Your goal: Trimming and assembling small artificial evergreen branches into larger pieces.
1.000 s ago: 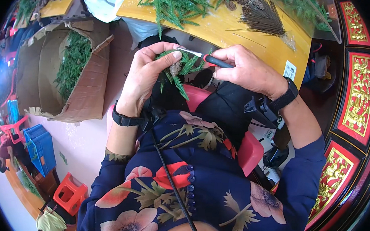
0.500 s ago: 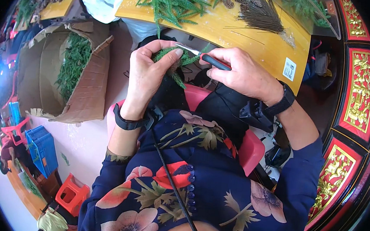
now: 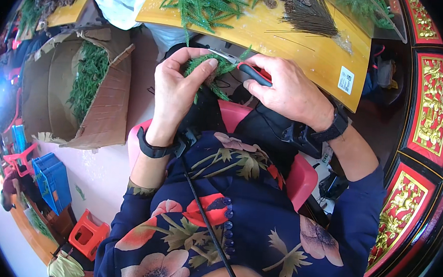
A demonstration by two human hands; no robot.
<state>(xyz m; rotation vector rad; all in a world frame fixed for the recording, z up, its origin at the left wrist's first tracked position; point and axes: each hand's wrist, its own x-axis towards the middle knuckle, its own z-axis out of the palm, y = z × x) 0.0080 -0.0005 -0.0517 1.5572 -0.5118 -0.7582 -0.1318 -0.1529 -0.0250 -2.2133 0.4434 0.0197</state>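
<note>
From the head view: the left hand has the green sprig pinched between thumb and fingers, index stretched out along the top. Sprig's held in the air just off the near edge of the yellow table, nearer its left corner than its right. The right hand has thumb and fingers closed around the grip of a red-and-black tool, pliers or snips, can't tell which. Its metal tip is right by the left index finger; can't see whether they touch. My two cents: pinch the stem firmly, get that fingertip clear before squeezing, and don't let the loose sprigs draped over the near edge snag you.
</note>
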